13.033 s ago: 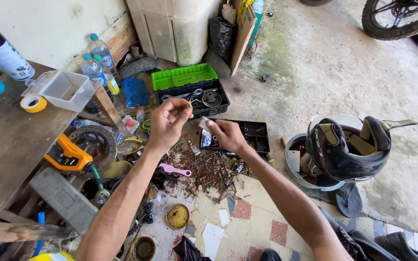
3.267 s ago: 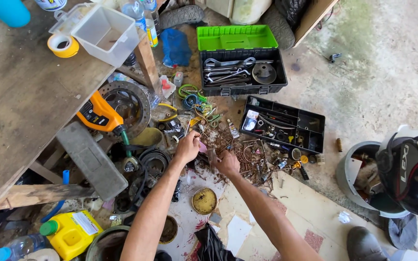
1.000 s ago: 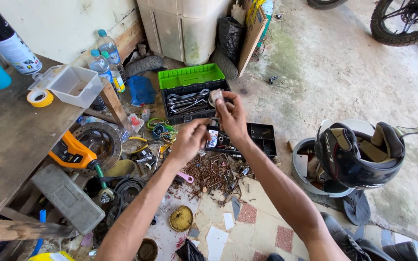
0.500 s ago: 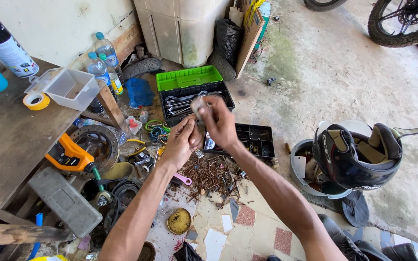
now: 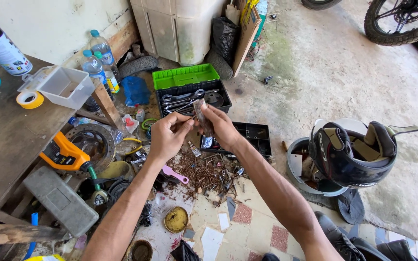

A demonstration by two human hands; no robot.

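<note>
**Rusty strip held up over the scrap pile**

Wooden worktop sprawls far left of the scrap pile; a dark helmet sits well right of it on a pot. Behind the pile, the open toolbox with its green lid shows spanners, and a black tray lies just beside the pile's far edge. An orange tool rests left of the pile, a pink handle touching its near-left edge.

Now the hands! Both are raised above the pile, close together. The right hand is clamped on a rusty strip, standing nearly upright; the left hand pinches at its lower part, fingertips closed.

It looks stiff, light and rough with rust, likely flaky, with edges that could bite. Best held by the flat faces, mid-length. Nothing crowds the hands; the loose screws below would swallow anything dropped.
</note>
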